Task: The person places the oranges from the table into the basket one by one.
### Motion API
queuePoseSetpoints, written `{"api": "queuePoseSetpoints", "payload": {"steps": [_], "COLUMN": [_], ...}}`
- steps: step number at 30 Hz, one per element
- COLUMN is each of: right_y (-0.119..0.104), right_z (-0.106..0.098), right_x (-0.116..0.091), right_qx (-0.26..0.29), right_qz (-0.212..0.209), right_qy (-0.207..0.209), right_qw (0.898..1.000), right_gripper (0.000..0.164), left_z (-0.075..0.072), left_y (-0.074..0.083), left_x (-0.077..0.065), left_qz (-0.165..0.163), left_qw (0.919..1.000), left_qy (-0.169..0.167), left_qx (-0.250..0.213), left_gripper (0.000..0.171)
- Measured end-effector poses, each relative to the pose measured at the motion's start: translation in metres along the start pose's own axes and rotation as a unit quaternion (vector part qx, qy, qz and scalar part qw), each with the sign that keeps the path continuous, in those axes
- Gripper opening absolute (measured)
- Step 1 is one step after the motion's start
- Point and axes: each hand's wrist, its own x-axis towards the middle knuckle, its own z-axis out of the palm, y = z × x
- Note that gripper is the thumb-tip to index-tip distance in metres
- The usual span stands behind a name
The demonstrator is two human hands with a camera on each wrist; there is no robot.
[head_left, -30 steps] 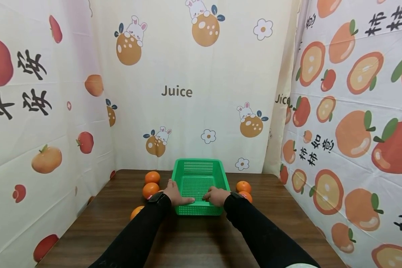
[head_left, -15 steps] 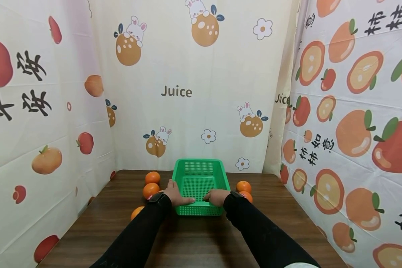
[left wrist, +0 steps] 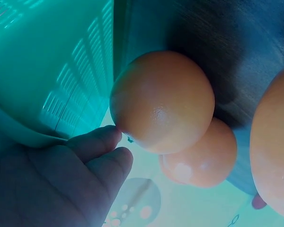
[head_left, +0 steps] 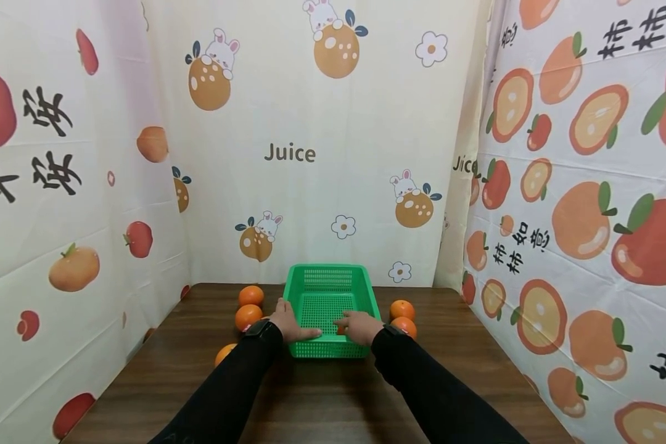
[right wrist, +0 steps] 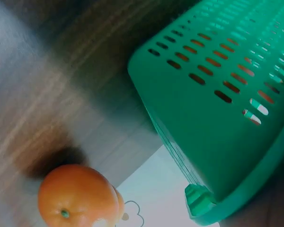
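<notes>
A green plastic basket [head_left: 333, 269] with slotted walls stands on the table between both hands. My left hand [head_left: 290, 324] rests across its front left corner, fingers straight along the left side and thumb stretched over the front rim. In the left wrist view those fingers [left wrist: 92, 144] reach almost to an orange [left wrist: 163, 101] outside the basket wall. My right hand [head_left: 361, 327] lies over the front right part, its fingers inside. A small orange-red patch [head_left: 341, 330] shows under them; the grip is hidden. The right wrist view shows the basket's side [right wrist: 194, 113] but no hand.
Several oranges [head_left: 248, 317] lie left of the basket, one of them [head_left: 224, 353] nearer the left forearm. Two more oranges [head_left: 402, 310] sit to the right, behind the right wrist. Printed curtains [head_left: 311, 123] close in the brown table [head_left: 322, 401] at the back and sides.
The right hand's fingers have shifted slightly, and an orange-red patch now shows beneath them. The left hand and the basket keep their places; the head view has moved very slightly.
</notes>
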Motion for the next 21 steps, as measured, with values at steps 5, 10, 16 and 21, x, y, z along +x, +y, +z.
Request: {"api": "queuePoseSetpoints", "payload": {"steps": [5, 10, 16, 21], "right_y": [0.003, 0.014, 0.037, 0.053], "right_z": [0.003, 0.008, 0.014, 0.014], "right_x": [-0.011, -0.024, -0.036, -0.046], "right_qx": [0.003, 0.009, 0.007, 0.021], "right_qz": [-0.031, -0.051, -0.019, 0.009], "right_qy": [0.066, 0.13, 0.185, 0.188], "right_qw": [0.997, 0.99, 0.983, 0.982], "right_gripper": [0.043, 0.045, 0.05, 0.058], "left_z": [0.002, 0.005, 0.009, 0.009], "left_y": [-0.001, -0.001, -0.002, -0.003], "left_x": [0.004, 0.009, 0.013, 0.013], "left_qz": [0.001, -0.001, 0.001, 0.0], "left_qw": [1.0, 0.9999, 0.9999, 0.9999], "left_qy": [0.002, 0.01, 0.008, 0.01], "left_qx": [-0.003, -0.001, 0.008, 0.006], "left_gripper": [0.14, 0.137, 0.137, 0.139]}}
